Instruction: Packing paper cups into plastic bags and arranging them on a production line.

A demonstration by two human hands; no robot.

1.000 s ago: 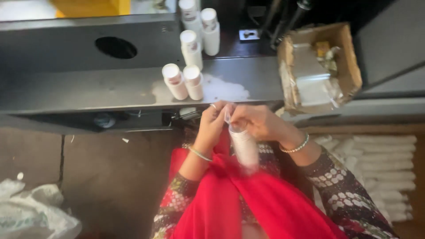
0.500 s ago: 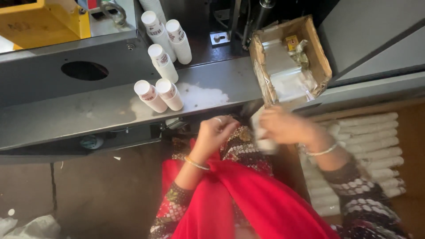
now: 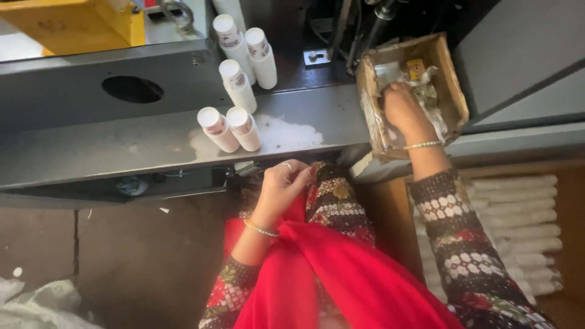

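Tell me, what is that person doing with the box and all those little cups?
A person sits at a grey metal bench. Their right hand reaches into a small cardboard box on the bench, among crumpled wrappers. Their left hand rests in their lap on the patterned cloth; whether it holds anything is unclear. Stacks of white paper cups lie on the bench, and more stacks are piled lower down on the right.

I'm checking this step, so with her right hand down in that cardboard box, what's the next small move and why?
Probably close the fingers on one piece of the crinkled wrapping and lift it out. The right hand is already inside the cardboard box, resting on that wrapping, while the left hand waits in the lap, below the stacks of paper cups on the metal shelf.
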